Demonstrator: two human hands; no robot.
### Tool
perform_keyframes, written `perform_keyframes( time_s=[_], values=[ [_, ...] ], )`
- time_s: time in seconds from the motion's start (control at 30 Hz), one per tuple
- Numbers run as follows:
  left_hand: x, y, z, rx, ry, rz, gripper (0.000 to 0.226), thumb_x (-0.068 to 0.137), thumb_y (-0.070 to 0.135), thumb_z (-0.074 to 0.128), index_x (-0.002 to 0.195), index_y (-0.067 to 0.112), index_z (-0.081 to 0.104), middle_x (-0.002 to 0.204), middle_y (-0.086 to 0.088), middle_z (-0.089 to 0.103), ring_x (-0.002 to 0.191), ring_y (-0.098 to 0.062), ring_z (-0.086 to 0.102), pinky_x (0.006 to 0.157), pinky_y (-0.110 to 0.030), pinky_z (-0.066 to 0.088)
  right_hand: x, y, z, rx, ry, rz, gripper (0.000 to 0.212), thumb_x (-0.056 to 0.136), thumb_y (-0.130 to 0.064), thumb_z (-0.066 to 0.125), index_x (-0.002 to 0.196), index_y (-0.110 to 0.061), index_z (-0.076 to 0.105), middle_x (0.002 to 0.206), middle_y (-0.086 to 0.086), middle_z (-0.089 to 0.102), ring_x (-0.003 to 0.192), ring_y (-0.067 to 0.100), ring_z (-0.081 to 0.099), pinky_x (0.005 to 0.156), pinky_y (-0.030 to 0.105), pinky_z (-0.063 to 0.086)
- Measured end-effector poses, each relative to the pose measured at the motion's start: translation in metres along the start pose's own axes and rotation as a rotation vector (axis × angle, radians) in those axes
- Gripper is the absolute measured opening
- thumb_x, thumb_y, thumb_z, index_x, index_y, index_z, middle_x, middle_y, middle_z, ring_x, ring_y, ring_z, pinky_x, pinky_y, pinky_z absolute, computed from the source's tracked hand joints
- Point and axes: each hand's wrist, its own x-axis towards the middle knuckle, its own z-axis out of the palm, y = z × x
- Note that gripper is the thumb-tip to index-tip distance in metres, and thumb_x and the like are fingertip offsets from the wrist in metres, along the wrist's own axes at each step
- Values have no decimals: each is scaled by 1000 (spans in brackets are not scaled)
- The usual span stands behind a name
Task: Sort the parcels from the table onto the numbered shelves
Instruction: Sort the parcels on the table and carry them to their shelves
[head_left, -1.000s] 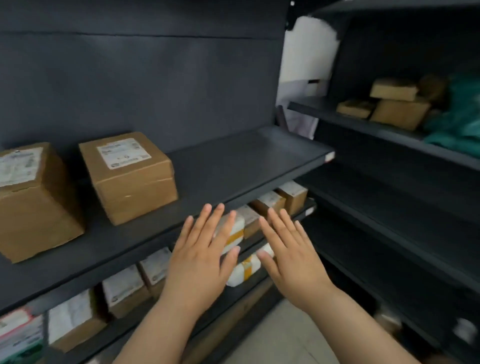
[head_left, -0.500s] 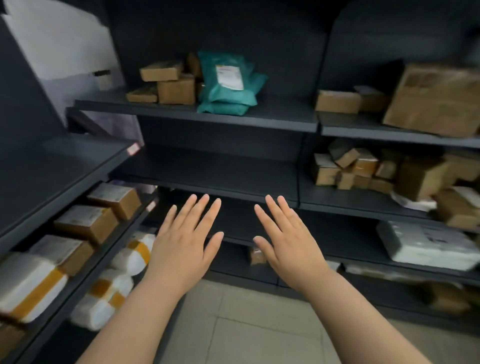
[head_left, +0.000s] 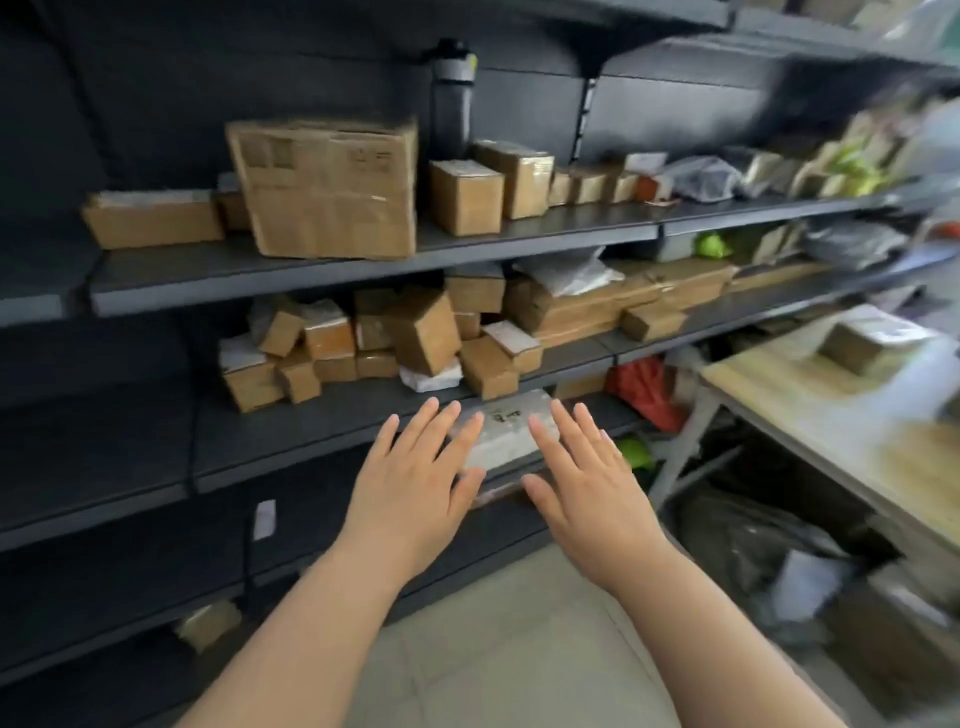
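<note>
View has swung right along the shelves (head_left: 363, 270); the table (head_left: 779, 402) now shows. Left hand (head_left: 415, 483) and right hand (head_left: 587, 493): grips apart, fingers straight, empty. A parcel (head_left: 872, 343) lies on the table, probably next.

Most of the view is taken up by dark grey metal shelves (head_left: 311, 280), which are backed by matte dark panels (head_left: 156, 104) and run from the left edge to the far right, where they are blurred. The floor (head_left: 493, 623) is laid with pale beige tiles, whose joints are faintly seen. At the right a table (head_left: 779, 400) with a light wooden top is set near the shelving and is carried on white metal legs (head_left: 680, 452). The top is brightly lit; the lower boards are left in shade.
</note>
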Motion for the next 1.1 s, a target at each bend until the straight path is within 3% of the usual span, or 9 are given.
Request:
perform_keyframes(
  time_s=[0.13, 0.2, 0.3, 0.43, 0.6, 0.7, 0.87, 0.97, 1.1],
  values=[
    [60, 67, 18, -100, -12, 177, 62, 96, 50, 11, 150, 26, 29, 155, 0, 33, 146, -19, 24, 115, -42, 16, -28, 74, -16, -24, -2, 224, 72, 88, -65, 5, 152, -31, 1, 160, -5, -8, 137, 6, -25, 114, 27, -11],
    [82, 97, 29, -129, -24, 266, 58, 97, 47, 21, 146, 22, 38, 148, -4, 44, 140, -23, 36, 111, -46, 28, -42, 100, -18, -40, -19, 333, 70, 91, -66, 8, 151, -33, -4, 159, -7, -13, 135, 5, -29, 113, 25, -14],
    [115, 135, 47, -168, -22, 393, 52, 95, 43, 32, 138, 20, 50, 138, -7, 56, 131, -27, 50, 100, -53, 41, -51, 131, -18, -58, -8, 453, 81, 76, -66, -9, 151, -34, -4, 157, -9, -16, 136, 6, -30, 110, 23, -16],
    [161, 169, 68, -209, -88, 511, 55, 98, 47, 22, 136, 22, 54, 135, -4, 59, 128, -26, 52, 99, -51, 43, -42, 166, -22, -38, 39, 581, 72, 83, -68, -1, 148, -38, -8, 150, -16, -24, 136, 4, -31, 111, 23, -15],
    [228, 193, 95, -293, -127, 652, 82, 84, 63, -18, 153, 32, 14, 159, 4, 22, 149, -17, 12, 118, -40, 8, -13, 208, -31, -64, 92, 719, 63, 88, -67, 5, 143, -42, -13, 152, -16, -23, 137, 3, -30, 114, 25, -12],
    [263, 205, 107, -311, -121, 715, 89, 81, 63, -27, 152, 31, 17, 158, 2, 27, 148, -18, 15, 117, -40, 10, 2, 226, -35, -38, 104, 816, 59, 99, -54, 20, 149, -39, -6, 154, -15, -22, 137, 2, -29, 114, 26, -12],
    [300, 241, 114, -299, -211, 869, 84, 76, 62, -22, 153, 34, -2, 162, 6, 8, 149, -13, -1, 120, -39, 2, 14, 256, -37, -63, 144, 905, 61, 97, -56, 18, 151, -36, -2, 159, -9, -16, 142, 6, -24, 116, 26, -11],
    [317, 269, 117, -320, -216, 952, 87, 80, 67, -22, 153, 32, 11, 160, 2, 20, 149, -16, 10, 119, -41, 9, 9, 281, -42, -88, 199, 960, 70, 87, -66, 4, 151, -37, -2, 159, -10, -15, 142, 5, -23, 113, 24, -11],
    [347, 320, 134, -298, -172, 1044, 59, 96, 49, 22, 143, 23, 45, 140, -5, 54, 134, -25, 46, 106, -49, 37, -3, 326, -41, -47, 229, 1074, 69, 88, -65, 7, 151, -37, -1, 159, -11, -15, 140, 2, -26, 114, 25, -9]
  ],
)
